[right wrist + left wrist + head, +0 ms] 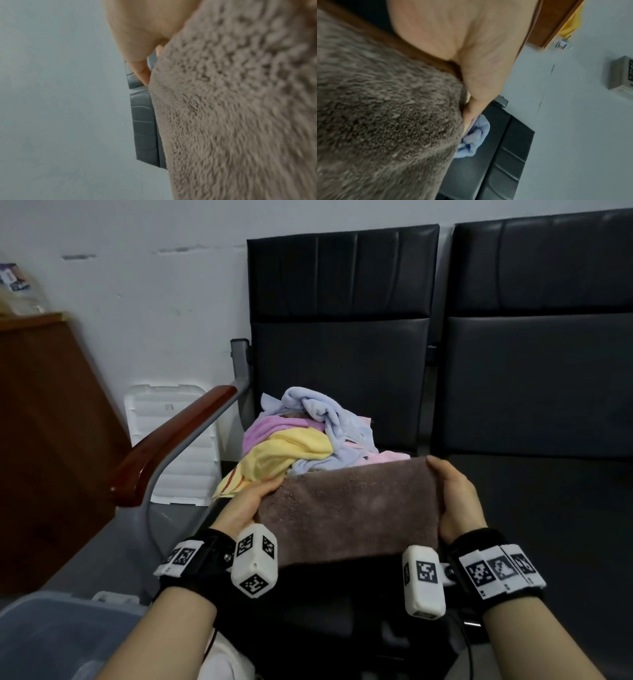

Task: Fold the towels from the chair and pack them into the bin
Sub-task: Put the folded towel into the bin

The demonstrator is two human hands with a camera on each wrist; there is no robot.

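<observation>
Head view: brown towel [346, 508] folded, long axis left-to-right, pinched at its short ends by left hand [246, 505] and right hand [455, 501], above chair [342, 344] front edge; bin [58, 635] lower left, nearer left hand.

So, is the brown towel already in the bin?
No, both the left hand and right hand hold the brown towel above the chair.

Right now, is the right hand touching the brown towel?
Touching. Head view shows the right hand gripping the end of the brown towel; the right wrist view agrees.
</observation>
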